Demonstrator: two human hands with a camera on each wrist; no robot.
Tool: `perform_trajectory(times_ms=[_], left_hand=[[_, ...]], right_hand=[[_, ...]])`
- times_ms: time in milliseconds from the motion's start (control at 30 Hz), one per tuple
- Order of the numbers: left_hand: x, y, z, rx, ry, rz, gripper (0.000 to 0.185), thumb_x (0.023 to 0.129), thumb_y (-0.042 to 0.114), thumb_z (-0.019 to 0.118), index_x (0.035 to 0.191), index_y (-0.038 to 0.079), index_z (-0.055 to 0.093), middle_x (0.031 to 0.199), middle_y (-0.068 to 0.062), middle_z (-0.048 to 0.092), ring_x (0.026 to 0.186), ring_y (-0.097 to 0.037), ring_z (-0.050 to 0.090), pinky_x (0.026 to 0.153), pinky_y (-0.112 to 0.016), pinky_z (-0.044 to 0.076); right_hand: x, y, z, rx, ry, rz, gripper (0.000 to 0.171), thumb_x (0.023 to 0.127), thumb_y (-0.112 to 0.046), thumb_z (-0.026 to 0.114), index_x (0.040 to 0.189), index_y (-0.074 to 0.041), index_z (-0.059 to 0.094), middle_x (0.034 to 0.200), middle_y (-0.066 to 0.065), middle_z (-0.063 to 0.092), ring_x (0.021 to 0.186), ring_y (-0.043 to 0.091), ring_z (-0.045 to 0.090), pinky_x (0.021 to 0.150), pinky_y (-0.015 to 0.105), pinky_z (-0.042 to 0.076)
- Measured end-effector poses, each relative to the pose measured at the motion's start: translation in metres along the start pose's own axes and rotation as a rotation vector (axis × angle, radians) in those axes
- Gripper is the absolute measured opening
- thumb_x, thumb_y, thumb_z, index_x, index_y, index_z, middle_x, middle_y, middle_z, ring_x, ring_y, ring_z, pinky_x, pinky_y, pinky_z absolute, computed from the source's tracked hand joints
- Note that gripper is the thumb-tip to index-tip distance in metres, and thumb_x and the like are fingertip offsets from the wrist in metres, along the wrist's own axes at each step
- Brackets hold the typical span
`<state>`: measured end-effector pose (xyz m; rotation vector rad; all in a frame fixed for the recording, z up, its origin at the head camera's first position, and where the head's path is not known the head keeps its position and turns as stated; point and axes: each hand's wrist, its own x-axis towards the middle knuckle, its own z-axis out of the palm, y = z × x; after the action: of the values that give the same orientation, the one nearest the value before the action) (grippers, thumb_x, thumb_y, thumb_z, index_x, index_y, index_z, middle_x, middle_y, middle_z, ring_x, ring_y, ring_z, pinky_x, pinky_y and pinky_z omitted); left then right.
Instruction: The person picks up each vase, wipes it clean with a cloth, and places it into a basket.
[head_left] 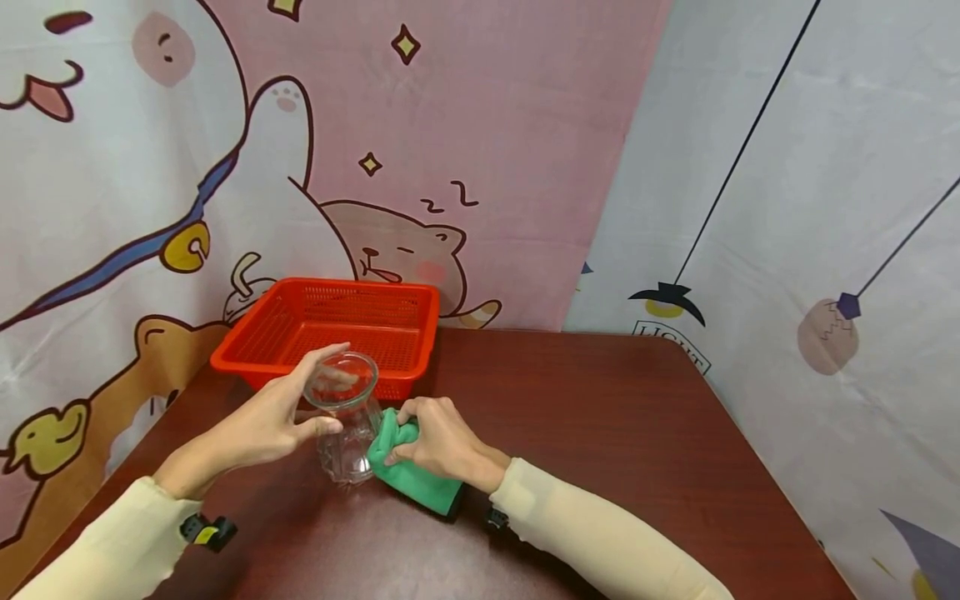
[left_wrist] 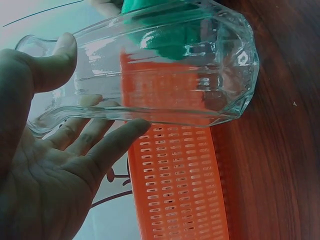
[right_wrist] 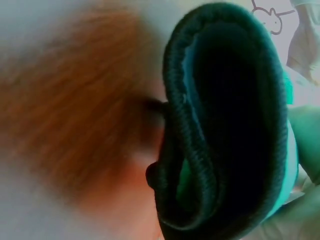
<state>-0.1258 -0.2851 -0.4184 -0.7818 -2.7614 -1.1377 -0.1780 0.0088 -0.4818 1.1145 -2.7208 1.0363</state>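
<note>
Reading the layout from the head view, we find the glass vase [head_left: 348,457] between the two hands, over the left part of the tabletop [head_left: 592,433] and just in front of the red basket [head_left: 360,305]. Long axis close to vertical: mouth up, base down. It looks to be standing, though we cannot confirm that the base meets the wood.

Left hand [head_left: 266,423]: the nearer of the two. It comes in from the vase's left at neck height, thumb on the near side, other fingers behind and partly visible through the glass. Palm set back from the neck in the left wrist view. Whether it grips or merely brackets the vase, we cannot tell.

Right hand [head_left: 444,440]: on the vase's right, lower down. Thumb and fingers pinch a bunched green cloth [head_left: 420,486], whose upper end overlaps the right side of the glass in our line of sight. Contact there uncertain. The right wrist view gives us its dark-lined fold up close but not the vase, so it settles nothing.

Our judgement: the relation to watch is this upright axis held between two sides, left hand high at the neck, cloth low against the body. Any sideways push from the right would call for support from the left, since the vase is tall and narrow-necked.
</note>
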Motion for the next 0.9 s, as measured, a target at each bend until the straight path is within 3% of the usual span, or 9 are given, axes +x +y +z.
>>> perform_trajectory(times_ms=[433, 633, 900], left_hand=[[0.001, -0.003, 0.002, 0.001, 0.002, 0.004, 0.110, 0.100, 0.013, 0.093, 0.183, 0.030, 0.024, 0.155, -0.016, 0.073, 0.139, -0.043, 0.075, 0.096, -0.057, 0.072], [0.001, -0.002, 0.000, 0.010, -0.001, 0.015, 0.107, 0.101, 0.017, 0.092, 0.183, 0.029, 0.023, 0.155, -0.015, 0.073, 0.138, -0.041, 0.075, 0.095, -0.061, 0.071], [0.001, -0.002, 0.001, 0.012, 0.008, 0.033, 0.108, 0.100, 0.016, 0.092, 0.183, 0.029, 0.023, 0.154, -0.015, 0.073, 0.137, -0.039, 0.076, 0.095, -0.056, 0.072]], right_hand=[[0.002, -0.011, -0.007, 0.112, 0.092, 0.005, 0.043, 0.088, -0.032, 0.106, 0.118, -0.010, 0.084, 0.117, 0.003, 0.086, 0.101, 0.006, 0.079, 0.093, 0.018, 0.064], [0.004, -0.018, -0.011, 0.140, 0.132, 0.002, 0.041, 0.088, -0.032, 0.107, 0.117, -0.012, 0.085, 0.114, 0.002, 0.087, 0.097, 0.004, 0.078, 0.088, 0.017, 0.064], [0.009, -0.024, -0.015, 0.182, 0.204, -0.016, 0.041, 0.088, -0.028, 0.106, 0.118, -0.009, 0.085, 0.115, 0.005, 0.088, 0.094, 0.004, 0.076, 0.085, 0.016, 0.063]])
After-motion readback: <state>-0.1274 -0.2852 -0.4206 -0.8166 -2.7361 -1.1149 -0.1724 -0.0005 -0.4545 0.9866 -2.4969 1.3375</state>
